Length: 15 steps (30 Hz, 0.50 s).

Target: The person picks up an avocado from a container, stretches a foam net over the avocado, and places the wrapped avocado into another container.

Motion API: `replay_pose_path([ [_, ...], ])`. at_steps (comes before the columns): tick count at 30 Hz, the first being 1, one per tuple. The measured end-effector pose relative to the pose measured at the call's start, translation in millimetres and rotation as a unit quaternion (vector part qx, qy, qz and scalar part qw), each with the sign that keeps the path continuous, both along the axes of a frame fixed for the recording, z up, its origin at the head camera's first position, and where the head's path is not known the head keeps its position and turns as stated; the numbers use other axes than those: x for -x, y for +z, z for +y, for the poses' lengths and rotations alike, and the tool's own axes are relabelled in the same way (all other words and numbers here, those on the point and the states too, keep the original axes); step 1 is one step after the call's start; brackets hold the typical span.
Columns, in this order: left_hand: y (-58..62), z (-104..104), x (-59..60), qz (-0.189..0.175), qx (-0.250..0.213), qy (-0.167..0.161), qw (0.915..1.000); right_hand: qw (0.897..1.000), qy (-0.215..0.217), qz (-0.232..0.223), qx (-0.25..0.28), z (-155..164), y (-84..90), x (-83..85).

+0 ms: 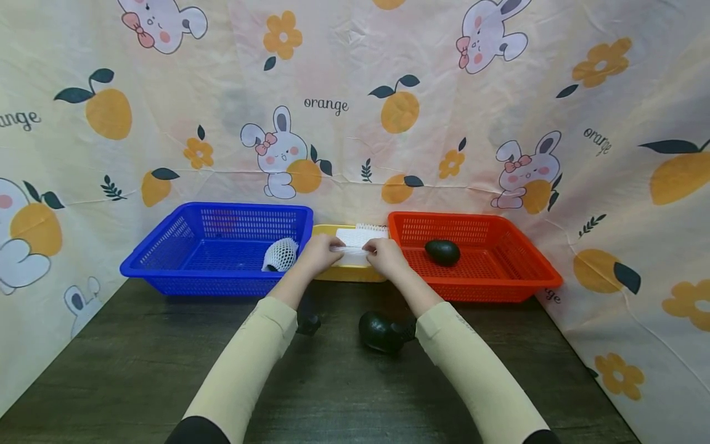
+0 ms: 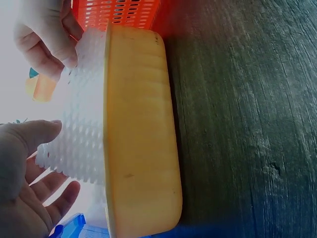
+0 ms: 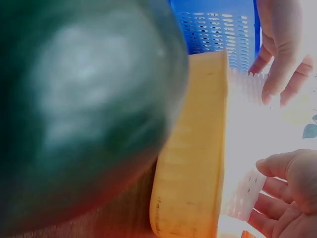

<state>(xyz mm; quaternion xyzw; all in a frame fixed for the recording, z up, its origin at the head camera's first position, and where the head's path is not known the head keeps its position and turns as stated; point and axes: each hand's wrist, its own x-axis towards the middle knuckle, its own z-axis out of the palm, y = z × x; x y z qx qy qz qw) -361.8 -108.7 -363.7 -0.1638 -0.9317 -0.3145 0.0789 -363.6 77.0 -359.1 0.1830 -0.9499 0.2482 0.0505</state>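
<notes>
A white foam net sleeve (image 1: 355, 248) spans between both hands above the yellow bin (image 1: 350, 274). My left hand (image 1: 320, 253) pinches its left end between thumb and fingers, and my right hand (image 1: 387, 255) pinches the right end. In the left wrist view the sleeve's bumpy mesh (image 2: 81, 124) lies flat along the bin's rim. More white foam netting (image 1: 371, 229) shows in the bin behind the hands. A dark green avocado (image 1: 378, 332) rests on the table below my right forearm; it looms large and blurred in the right wrist view (image 3: 94, 99).
The blue basket (image 1: 188, 285) stands left of the bin and holds a net-wrapped item (image 1: 280, 254), dark at its open end. On the right is the red basket (image 1: 488, 292) with one avocado (image 1: 442, 252) in it. A printed cloth (image 1: 355, 154) hangs behind the dark wooden table (image 1: 333, 394).
</notes>
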Motion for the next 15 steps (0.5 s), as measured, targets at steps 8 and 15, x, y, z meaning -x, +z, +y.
replay_pose_path([
  [8,6.3,-2.6,-3.9,0.01,-0.042,0.005,0.9991,1.0,0.012,-0.006,0.021,3.6,8.9,-2.4],
  [15,9.2,-5.8,-3.3,0.0,-0.064,0.013,0.9978,0.999,0.021,0.003,0.044,7.7,13.4,-2.2],
])
